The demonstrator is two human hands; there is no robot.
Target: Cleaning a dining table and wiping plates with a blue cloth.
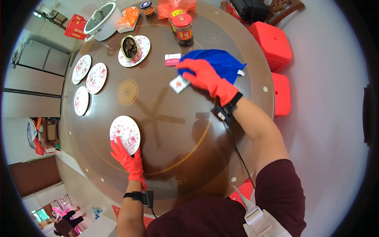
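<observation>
My left hand (130, 162), in a red rubber glove, is at the near edge of a white floral plate (125, 130). Its fingers overlap the rim and the thumb lies along the right side. My right hand (205, 77), gloved the same way, is over a blue cloth (217, 59) with a small white tag. Its fingers and thumb are apart, with nothing visible between them; whether it touches the cloth cannot be told. Just beyond its thumb lies a small white box (178, 84) with a printed picture, partly hidden. A pink and white packet (172, 59) lies near the fingertips.
On the round brown table (165, 142) are several floral plates (96, 78) at the left and an opened can (130, 49) on a plate. Red-lidded jars (183, 29), a tissue pack (128, 19) and a lidded white pot (102, 22) stand farther back. Red stools (271, 44) flank the right edge.
</observation>
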